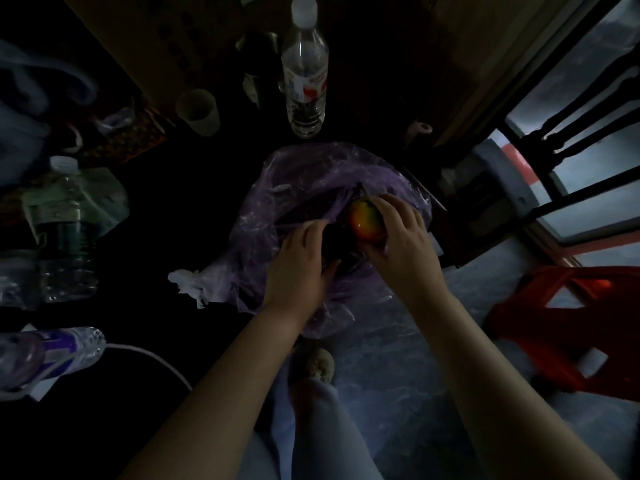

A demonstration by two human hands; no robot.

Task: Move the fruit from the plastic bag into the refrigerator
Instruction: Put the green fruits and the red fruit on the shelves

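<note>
Several bottles (65, 216) crowd the dim surface at my far left, with a pale cup (197, 112) and a tall water bottle (304, 71) standing upright further in, just behind the plastic bag (270, 188). So I judge the lift should come up and back toward me rather than forward, where a careless swing could knock the tall one over. The purple bag lies slumped open in the middle, its mouth facing up. My left hand (298, 261) is down in that mouth, fingers curled over something dark; the light is too poor to tell whether that is a second fruit or only a fold of film, so I cannot say what, if anything, it clamps. Its best use now, I think, is to pin the bag down so the film does not ride up with the lift. Just to the right, inside the bag's opening, sits the fruit (365, 221), red running to yellow-green, and my right hand (403, 237) is wrapped over it, fingers curled round its far side and thumb low on the near side, closed firmly on it. It looks smooth and round, so I should keep my palm behind it rather than pinch with fingertips alone. No refrigerator shows from here; a red stool (571, 327) stands on the floor at my right, and I should carry the fruit clear of it
</note>
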